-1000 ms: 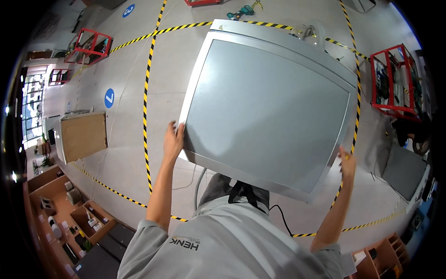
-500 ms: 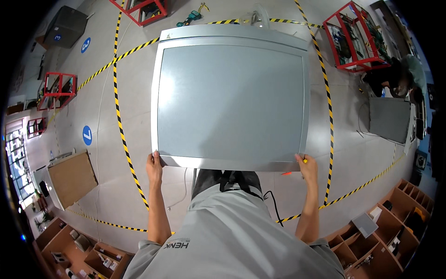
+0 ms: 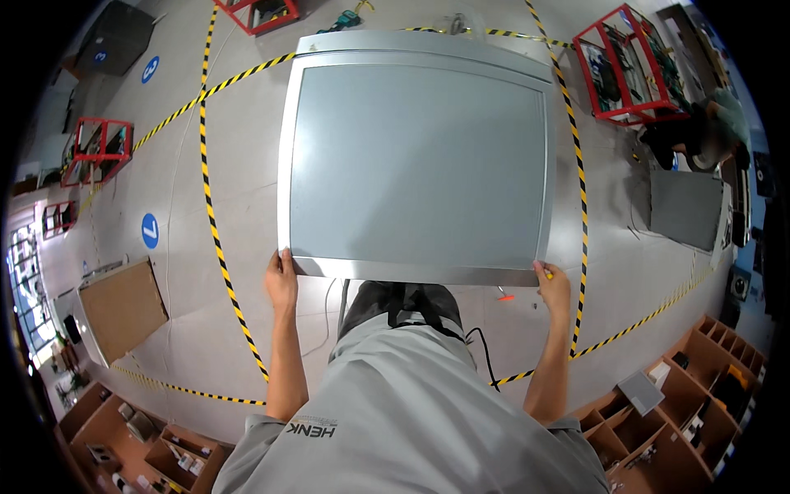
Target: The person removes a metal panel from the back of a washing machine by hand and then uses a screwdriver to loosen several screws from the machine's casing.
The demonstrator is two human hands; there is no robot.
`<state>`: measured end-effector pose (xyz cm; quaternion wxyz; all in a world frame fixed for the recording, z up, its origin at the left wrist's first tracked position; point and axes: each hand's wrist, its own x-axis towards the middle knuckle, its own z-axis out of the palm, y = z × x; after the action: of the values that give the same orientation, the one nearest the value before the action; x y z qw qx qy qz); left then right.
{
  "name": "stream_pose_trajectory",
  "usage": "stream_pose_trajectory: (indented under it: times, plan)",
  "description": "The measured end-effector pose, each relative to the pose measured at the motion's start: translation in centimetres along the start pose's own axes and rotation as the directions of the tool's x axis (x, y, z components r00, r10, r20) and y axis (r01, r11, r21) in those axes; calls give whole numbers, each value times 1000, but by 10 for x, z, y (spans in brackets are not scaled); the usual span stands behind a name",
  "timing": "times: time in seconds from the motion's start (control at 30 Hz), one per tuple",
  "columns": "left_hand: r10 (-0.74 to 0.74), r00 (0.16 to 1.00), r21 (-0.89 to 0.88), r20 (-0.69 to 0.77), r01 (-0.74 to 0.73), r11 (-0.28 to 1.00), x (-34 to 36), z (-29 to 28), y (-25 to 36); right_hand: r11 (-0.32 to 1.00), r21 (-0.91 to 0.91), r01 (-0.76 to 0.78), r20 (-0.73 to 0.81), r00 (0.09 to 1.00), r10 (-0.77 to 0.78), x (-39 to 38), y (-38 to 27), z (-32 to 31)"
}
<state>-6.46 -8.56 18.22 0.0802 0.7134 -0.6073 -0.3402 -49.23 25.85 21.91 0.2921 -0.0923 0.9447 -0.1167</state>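
Note:
In front of me is a large rectangular grey panel (image 3: pixel 420 165) with a silver frame, seen from above. My left hand (image 3: pixel 281 281) grips its near left corner, thumb on top and fingers wrapped round the edge. At the near right corner, my right hand (image 3: pixel 554 288) holds the frame in the same way. A small yellow thing (image 3: pixel 549 277), too small to name, shows between the right fingers. Along the far side runs a separate silver strip (image 3: pixel 428 47). What lies under the panel is hidden.
Yellow-black tape (image 3: pixel 211 214) marks the floor around me. A teal power tool (image 3: pixel 341 22) and a clear round part (image 3: pixel 455 25) lie beyond the panel. A red-tipped tool (image 3: pixel 505 297) lies near my right hand. A person (image 3: pixel 699 144) crouches by a red rack (image 3: pixel 629 66).
The panel has shifted away from me and slightly right, with both hands still on its near corners. The view has also moved slightly.

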Motion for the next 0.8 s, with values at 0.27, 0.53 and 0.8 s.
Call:
stream_pose_trajectory:
  times: [0.27,0.53,0.8]
  plan:
    - [-45,992,-618,118,109,778,10,15,-21,967,238,-89,99,993,67,-13,-10,15]
    - [-55,997,-558,54,76,826,11,11,1,942,310,-126,65,992,111,-7,6,35]
    - [46,983,-511,178,53,858,22,12,-26,846,494,-203,86,979,184,-4,7,36]
